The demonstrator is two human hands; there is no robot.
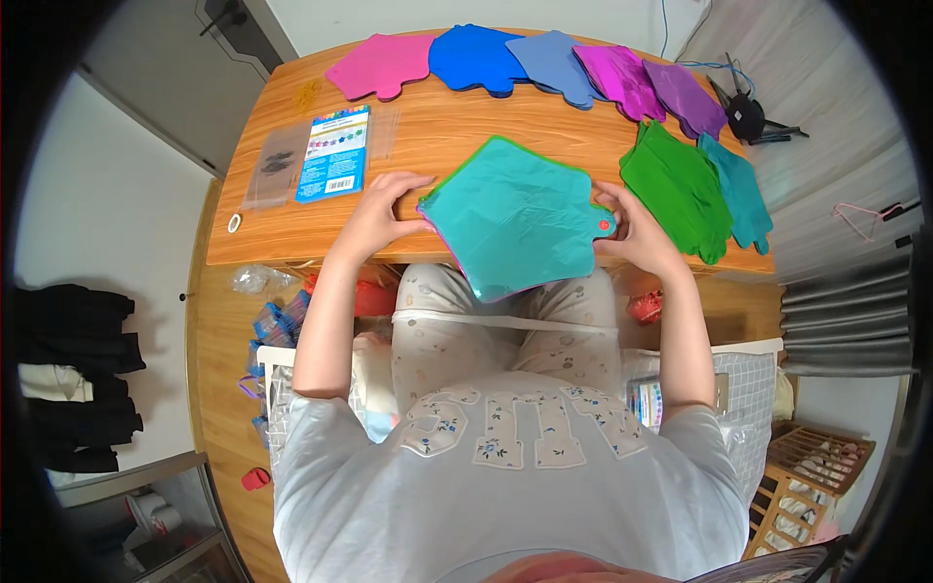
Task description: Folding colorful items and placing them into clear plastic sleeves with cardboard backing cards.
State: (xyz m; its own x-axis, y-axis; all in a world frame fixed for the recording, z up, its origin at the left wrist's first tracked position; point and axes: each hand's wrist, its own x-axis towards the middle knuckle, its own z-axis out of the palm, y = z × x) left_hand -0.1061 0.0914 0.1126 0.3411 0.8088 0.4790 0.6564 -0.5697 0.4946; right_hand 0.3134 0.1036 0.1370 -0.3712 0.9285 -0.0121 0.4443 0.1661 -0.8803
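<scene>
Between my hands, over the desk's front edge and my lap, is a stack of shiny foil cutouts, pentagon-like with a small tab on the right. Its top sheet is teal and wrinkled, and green and purple edges peek out beneath. A red dot marks the tab. My left hand grips the left corner, its thumb at the edge and its fingers curved above. At the right, my right hand holds the stack around the tab. Close by my right hand lies a pile of green foil cutouts.
Pink, blue, grey-blue, magenta and purple piles line the desk's back. Teal cutouts lie far right. A blue-white printed card, clear bags and a white ring are left; a black router is back right.
</scene>
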